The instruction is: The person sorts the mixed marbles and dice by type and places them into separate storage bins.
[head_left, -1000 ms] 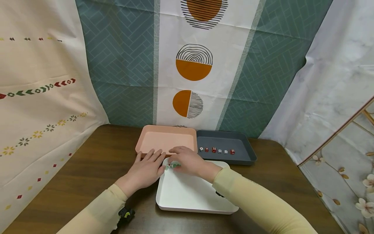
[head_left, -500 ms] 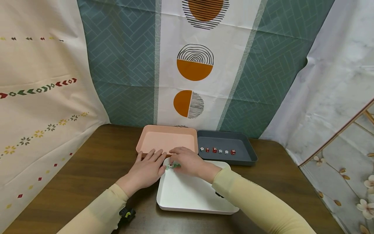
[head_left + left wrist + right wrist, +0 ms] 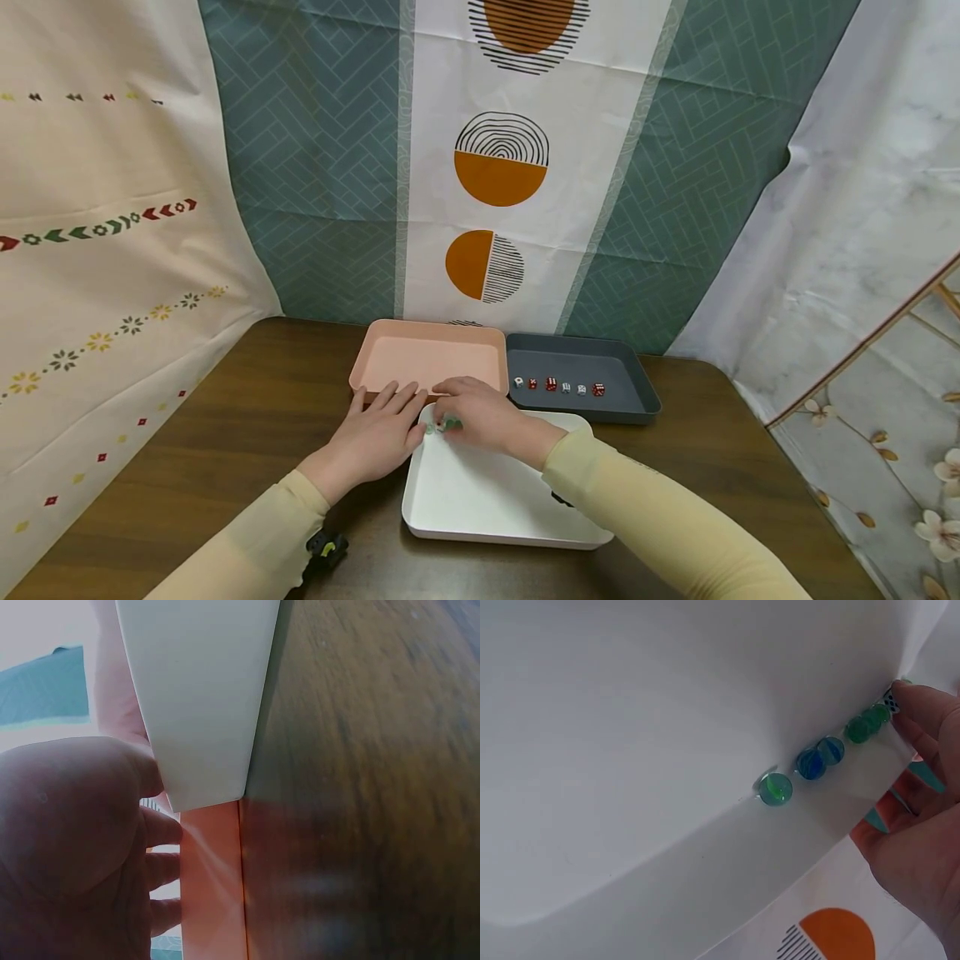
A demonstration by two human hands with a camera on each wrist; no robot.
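My left hand (image 3: 373, 435) lies with straight, spread fingers at the near rim of the pink tray (image 3: 360, 367). Its thumb is by the back left corner of the white tray (image 3: 502, 500). My right hand (image 3: 483, 417) reaches into that same corner. In the right wrist view its thumb and finger pinch a small white die (image 3: 890, 702) with dark pips. Beside the die, along the tray's wall, lie several glass marbles: green ones (image 3: 859, 729), a blue one (image 3: 811, 763) and a clear one with a green swirl (image 3: 775, 789). The right fingers partly hide the corner.
A dark grey tray (image 3: 637, 387) stands back right, touching the pink one. In it a row of red dice (image 3: 551, 384) and white dice (image 3: 581, 389) lies near the front wall. All trays stand on a brown wooden table (image 3: 225, 450), with cloth hangings behind.
Both hands stay almost where they were. Only the right fingertips shift slightly at the white tray's corner.
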